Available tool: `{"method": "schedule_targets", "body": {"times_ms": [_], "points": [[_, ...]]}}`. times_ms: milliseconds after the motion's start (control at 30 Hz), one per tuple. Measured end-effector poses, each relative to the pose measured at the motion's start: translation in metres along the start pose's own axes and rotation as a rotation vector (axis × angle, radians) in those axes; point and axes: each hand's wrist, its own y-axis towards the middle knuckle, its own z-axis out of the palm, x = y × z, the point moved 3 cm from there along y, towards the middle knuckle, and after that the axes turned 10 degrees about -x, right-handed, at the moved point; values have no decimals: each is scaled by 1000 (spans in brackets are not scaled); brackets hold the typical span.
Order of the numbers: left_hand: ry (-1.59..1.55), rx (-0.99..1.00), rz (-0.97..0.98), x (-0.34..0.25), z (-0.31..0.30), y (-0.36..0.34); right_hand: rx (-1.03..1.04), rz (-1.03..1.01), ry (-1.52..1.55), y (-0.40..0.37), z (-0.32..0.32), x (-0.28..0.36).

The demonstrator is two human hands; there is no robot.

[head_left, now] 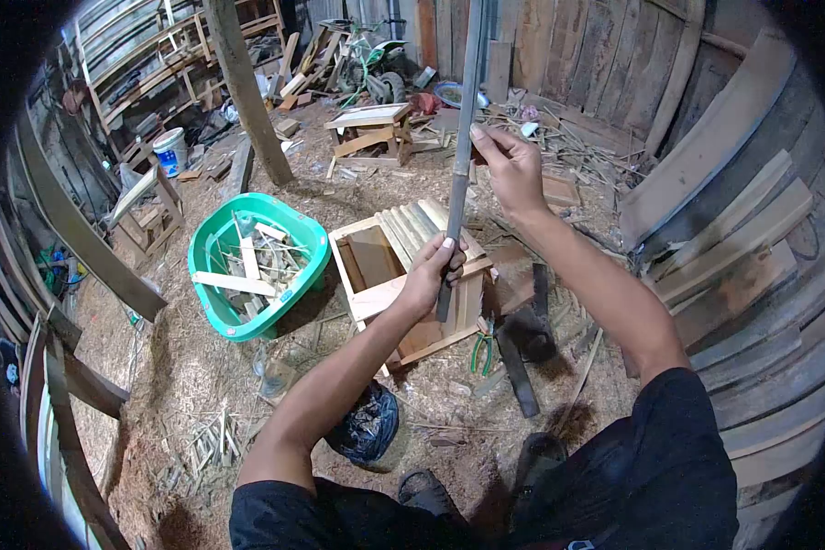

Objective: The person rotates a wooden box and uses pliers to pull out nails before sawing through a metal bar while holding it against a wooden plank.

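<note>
A long, grey, narrow pole that looks like split bamboo (pixel 459 197) stands nearly upright before me, with a joint partway along it and its top running out of view. Near its lower end, my left hand (pixel 428 275) is wrapped round it. Higher up, my right hand (pixel 507 168) pinches its edge between thumb and fingers. Behind and below the left hand sits a small wooden frame (pixel 367 302), partly covered by light slats (pixel 411 227). Green-handled pliers (pixel 482 348) lie on the ground at the frame's right corner.
Left of the frame stands a green plastic tub (pixel 213 307) holding wood offcuts. A black plastic bag (pixel 368 426) is near my feet. Planks (pixel 742 247) lean along the right side. A wooden post (pixel 247 101), a low stool (pixel 371 128) and a motorbike (pixel 373 69) are farther back.
</note>
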Motion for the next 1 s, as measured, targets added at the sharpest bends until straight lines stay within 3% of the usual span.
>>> {"method": "schedule_targets", "body": {"times_ms": [233, 433, 533, 667, 800, 867, 967, 1000], "points": [[84, -24, 57, 9, -11, 6, -101, -84, 44, -3, 8, 5], [95, -7, 66, 19, -7, 8, -54, -27, -21, 4, -9, -1], [90, -24, 37, 21, -4, 6, -43, 109, 113, 3, -15, -5], [60, -4, 18, 23, -1, 4, -24, 105, 38, 4, -23, -6], [201, -101, 56, 13, -9, 8, -11, 230, -38, 1, -26, -29], [56, -267, 47, -5, -11, 17, -24, 288, -97, -10, -19, -32], [-115, -360, 94, -40, -23, 27, 278, 319, -222, -35, -25, -52], [-115, -409, 119, -51, -25, 30, 323, 413, -234, -49, -25, -62]]}}
